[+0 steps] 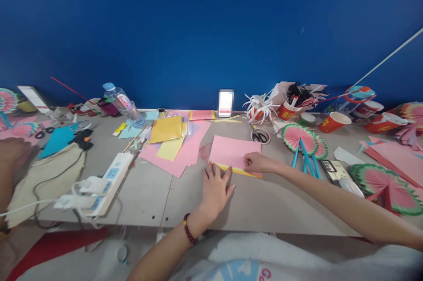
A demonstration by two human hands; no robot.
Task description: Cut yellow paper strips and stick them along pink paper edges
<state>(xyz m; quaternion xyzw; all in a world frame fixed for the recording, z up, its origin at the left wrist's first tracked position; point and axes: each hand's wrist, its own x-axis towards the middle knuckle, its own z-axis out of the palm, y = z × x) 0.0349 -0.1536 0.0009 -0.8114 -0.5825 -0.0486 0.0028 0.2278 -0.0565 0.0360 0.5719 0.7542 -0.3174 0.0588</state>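
Observation:
A pink sheet of paper (pixel 235 150) lies flat on the grey table, with a yellow strip (pixel 243 171) along its near edge. My left hand (pixel 215 186) is open, fingers spread, its fingertips at the sheet's near left corner. On the sheet's right part, just above the strip, rests my right hand (pixel 259 162) with its fingers curled closed. Whether anything is inside those fingers is hidden. Scissors with black handles (pixel 260 135) lie beyond the sheet's far right corner.
Left of the sheet are pink and yellow papers (pixel 170 166), a plastic bottle (pixel 124 105) and a power strip (pixel 114 179). Watermelon-patterned paper fans (pixel 300 139), a phone (pixel 333 168) and red cups (pixel 334 122) stand or lie at right. Another person's hand (pixel 13 153) is at far left.

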